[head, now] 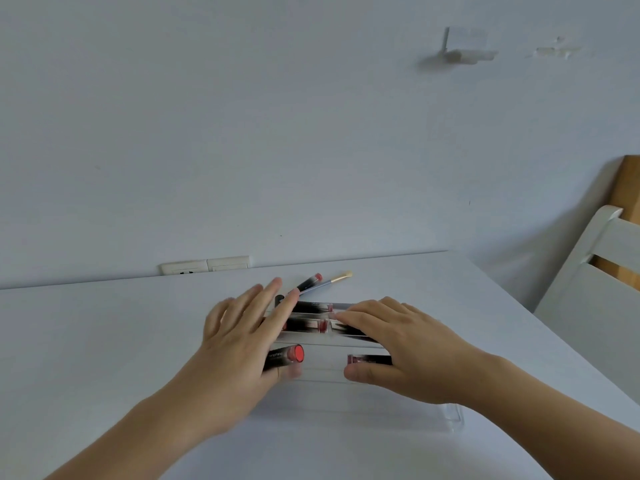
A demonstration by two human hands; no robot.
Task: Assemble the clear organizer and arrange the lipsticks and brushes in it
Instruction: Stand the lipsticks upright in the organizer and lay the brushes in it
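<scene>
A: Several lipsticks (308, 325) lie flat in the clear organizer (453, 415) at mid-table, with one red-capped lipstick (285, 356) at the near left.

B: Hands?

A: Left hand (242, 341): fingers spread and straight over the left end, gripping nothing I can make out. Right hand (401, 348): flat on the right end, thumb at the near edge.

B: Brushes?

A: Two brushes (322, 282) lie on the table (104, 341) just behind the organizer, not yet loaded.

B: Risk?

A: Probably uneven pressing. The clear walls are hard to see; a sideways push could shift the tray or roll the lipsticks out of line.
</scene>
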